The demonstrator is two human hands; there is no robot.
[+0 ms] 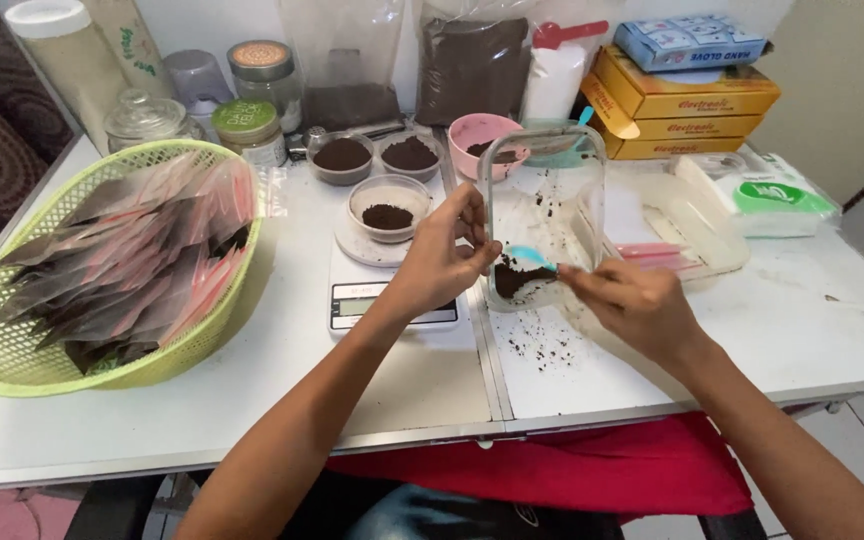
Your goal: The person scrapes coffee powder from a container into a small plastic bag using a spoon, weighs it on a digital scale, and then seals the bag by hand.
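A clear plastic container [542, 215] is being tilted on its side just right of the white kitchen scale [377, 290], its rim pinched by the closed fingers of the left hand [442, 255]. A small blue spoon [530, 258] is being gripped by the right hand [632, 305]; its bowl, apparently touching the dark powder [514, 278] inside, is lying just beyond the left fingertips.

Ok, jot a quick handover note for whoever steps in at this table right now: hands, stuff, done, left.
Left hand tilts the clear plastic container, with dark powder at its low end.
Right hand holds a small blue spoon in that powder.
Small bowl on the scale has some powder.
Green basket holds filled sachets.
Spilled grains remain on the table.
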